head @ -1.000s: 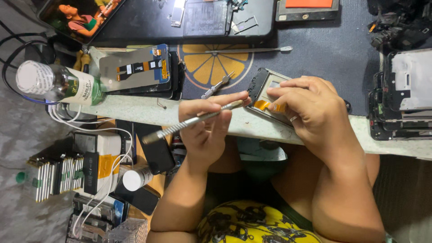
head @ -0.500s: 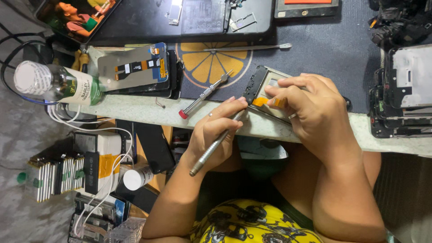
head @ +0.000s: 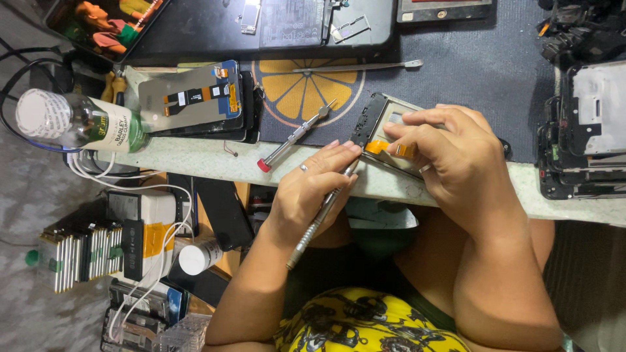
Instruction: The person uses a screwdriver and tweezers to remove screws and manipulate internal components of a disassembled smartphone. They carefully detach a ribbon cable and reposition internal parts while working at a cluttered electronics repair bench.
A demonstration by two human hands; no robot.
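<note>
1. A slim metal tool (head: 319, 218) is gripped by the left hand (head: 310, 189), fingers wrapped around the shaft; its tip is pointed toward the opened phone just beyond the fingertips, and its handle trails back past the wrist toward the person's body.
2. A ring is worn on one finger of the left hand.
3. The opened phone (head: 385, 133) is pressed down by the right hand (head: 450, 160), fingers curled over its far edge; it lies tilted at the front edge of the table, directly under and to the left of that hand.
4. An orange flex strip (head: 385, 146) is seen on the phone, between the fingertips of the two hands.
5. A red-tipped screwdriver (head: 295, 137) lies loose just beyond the left hand, untouched.
6. A long metal pry tool (head: 358, 66) rests well beyond both hands on a mat with an orange-slice pattern (head: 293, 88).
7. A stack of phone screens (head: 195, 98) is set to the left of the left hand, and a clear bottle (head: 75, 120) lies on its side farther left.
8. Dismantled phone frames (head: 587, 130) are stacked to the right of the right hand.
</note>
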